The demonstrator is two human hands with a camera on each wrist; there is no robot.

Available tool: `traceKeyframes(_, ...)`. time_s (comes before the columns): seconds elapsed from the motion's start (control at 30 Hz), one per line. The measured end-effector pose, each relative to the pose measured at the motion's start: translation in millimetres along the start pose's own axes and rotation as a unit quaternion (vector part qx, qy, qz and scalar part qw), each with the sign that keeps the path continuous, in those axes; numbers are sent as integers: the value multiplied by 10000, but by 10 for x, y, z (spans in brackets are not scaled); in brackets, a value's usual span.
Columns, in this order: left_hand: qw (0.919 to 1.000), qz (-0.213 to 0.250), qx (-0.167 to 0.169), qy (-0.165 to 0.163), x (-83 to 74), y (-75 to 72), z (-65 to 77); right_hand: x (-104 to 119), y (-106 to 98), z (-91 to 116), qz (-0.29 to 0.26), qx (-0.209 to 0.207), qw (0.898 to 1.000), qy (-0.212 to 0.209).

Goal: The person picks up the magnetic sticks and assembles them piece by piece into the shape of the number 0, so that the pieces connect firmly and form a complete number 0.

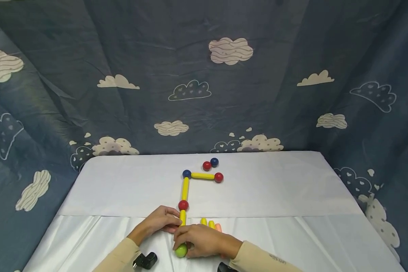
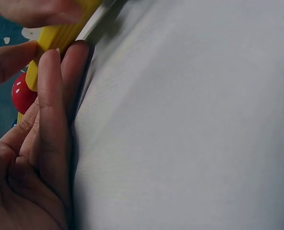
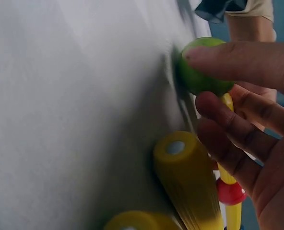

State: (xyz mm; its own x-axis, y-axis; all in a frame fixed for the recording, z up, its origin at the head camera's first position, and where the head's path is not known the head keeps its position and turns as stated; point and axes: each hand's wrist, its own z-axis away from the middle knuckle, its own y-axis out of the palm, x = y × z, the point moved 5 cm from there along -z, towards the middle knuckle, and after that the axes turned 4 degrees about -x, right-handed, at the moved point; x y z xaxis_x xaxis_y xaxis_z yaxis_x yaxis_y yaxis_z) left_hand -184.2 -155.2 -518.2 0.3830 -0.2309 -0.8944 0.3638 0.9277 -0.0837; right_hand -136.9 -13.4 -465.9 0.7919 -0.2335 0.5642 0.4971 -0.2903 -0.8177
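With thumb and fingers, my left hand (image 1: 160, 220) pinches a yellow rod (image 1: 183, 215) by its side; the left wrist view shows the same rod (image 2: 60, 37) up close. The rod's far end meets a red ball (image 1: 183, 205). From there another yellow rod (image 1: 185, 189) runs to a blue ball (image 1: 187, 173), where a third yellow rod (image 1: 203, 176) turns right to a red ball (image 1: 219, 177). My right hand (image 1: 205, 240) holds a green ball (image 3: 204, 72) between thumb and fingers at the near end of the line. Its fingers partly cover the nearest rod.
Loose yellow rods (image 1: 211, 224) and a pinkish-orange rod (image 1: 218, 227) lie just beyond my right hand, partly hidden by it. Farther back, a loose red ball (image 1: 207, 166) and blue ball (image 1: 214, 162) sit together on the white cloth (image 1: 275, 185). A dark cloud-patterned curtain (image 1: 258, 105) stands behind.
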Motion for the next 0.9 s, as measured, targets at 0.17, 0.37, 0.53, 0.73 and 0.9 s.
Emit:
traceKeyframes(0.17,10000,-24,25,-57,43,16,14,-106,-72,105,-1250,-293,9887,777)
traceKeyframes(0.37,10000,-18,-41,-35,35,25,-6,-393,-251,244,-1590,-616,9693,1772)
traceKeyframes(0.53,9999,-34,-126,-60,22,15,-19,-549,-334,292,-1028,-470,9729,2018)
traceKeyframes(0.73,9999,-24,-113,-94,22,28,-24,-623,-312,356,-1059,-67,9698,2194)
traceKeyframes(0.9,9998,-33,-146,-96,-7,14,-10,-637,-304,357,-1042,87,9700,2197)
